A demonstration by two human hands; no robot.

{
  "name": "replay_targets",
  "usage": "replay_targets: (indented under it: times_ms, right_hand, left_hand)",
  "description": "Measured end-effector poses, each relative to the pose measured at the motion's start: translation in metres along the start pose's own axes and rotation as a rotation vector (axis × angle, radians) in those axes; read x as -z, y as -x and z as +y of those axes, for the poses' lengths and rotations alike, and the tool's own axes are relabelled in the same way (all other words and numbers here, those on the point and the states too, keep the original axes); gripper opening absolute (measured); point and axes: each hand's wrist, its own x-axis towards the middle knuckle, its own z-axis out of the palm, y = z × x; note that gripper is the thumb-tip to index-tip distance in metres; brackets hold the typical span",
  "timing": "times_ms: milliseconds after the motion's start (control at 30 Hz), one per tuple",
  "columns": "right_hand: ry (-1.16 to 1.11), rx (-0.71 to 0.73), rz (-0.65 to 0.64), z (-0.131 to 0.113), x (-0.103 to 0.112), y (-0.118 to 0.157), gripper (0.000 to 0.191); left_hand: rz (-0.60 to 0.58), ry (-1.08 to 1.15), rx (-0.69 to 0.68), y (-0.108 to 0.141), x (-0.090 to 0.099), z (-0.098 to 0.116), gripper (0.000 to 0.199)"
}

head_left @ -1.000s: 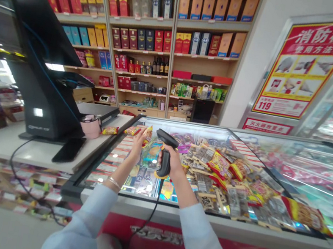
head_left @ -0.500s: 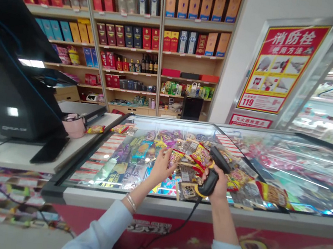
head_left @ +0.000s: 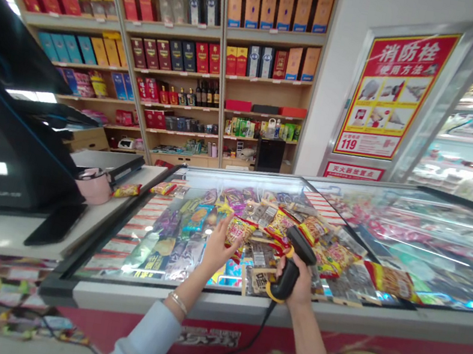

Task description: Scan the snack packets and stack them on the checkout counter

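My right hand (head_left: pixel 300 281) is wrapped round the handle of a black and yellow barcode scanner (head_left: pixel 300 247). Its head tilts up and left over the packets, and a black cable (head_left: pixel 261 328) hangs from the grip. At the left edge of a red and yellow snack packet (head_left: pixel 241 230) is my left hand (head_left: pixel 219 247), fingers stretched upward and thumb apart. Whether the fingertips touch the packet I cannot tell. More packets lie about both hands on the glass-topped freezer (head_left: pixel 125 287), among them a yellow and red one (head_left: pixel 390 280) at the right and a dark clear-fronted one (head_left: pixel 257 281) nearer me.
On the counter (head_left: pixel 1 238) to the left stand a black checkout terminal (head_left: pixel 14 162), a pink cup (head_left: pixel 94 186) and a dark phone (head_left: pixel 55 224). Another snack packet (head_left: pixel 127 190) lies by the cup. Shelves (head_left: pixel 168 70) of boxed bottles line the back wall.
My left fingers have straightened from a curl over the snack packet, which now shows more fully. The scanner in my right hand has shifted slightly left and down. My view has turned a little.
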Motion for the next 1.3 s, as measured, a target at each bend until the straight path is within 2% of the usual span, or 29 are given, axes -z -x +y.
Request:
replay_targets:
  times_ms: [400,833,1033,1167,1300]
  right_hand:
    - [-0.009,-0.008,0.010,-0.002,0.000,0.001,0.026]
    - [0.008,-0.010,-0.001,-0.003,-0.001,0.002,0.027]
    - [0.039,-0.046,-0.021,-0.018,-0.007,0.005,0.028]
    - [0.060,-0.030,-0.033,-0.033,-0.022,0.006,0.027]
    - [0.069,-0.016,-0.065,-0.034,-0.050,0.009,0.025]
  left_hand:
    - [-0.069,0.051,-0.047,0.003,-0.002,-0.001,0.056]
    - [-0.062,0.079,-0.031,0.003,0.000,0.002,0.053]
    - [-0.018,0.139,0.030,-0.001,-0.002,-0.001,0.051]
    - [0.055,0.175,0.041,-0.005,0.011,0.000,0.051]
    - [0.125,0.183,0.020,-0.009,0.043,-0.002,0.050]
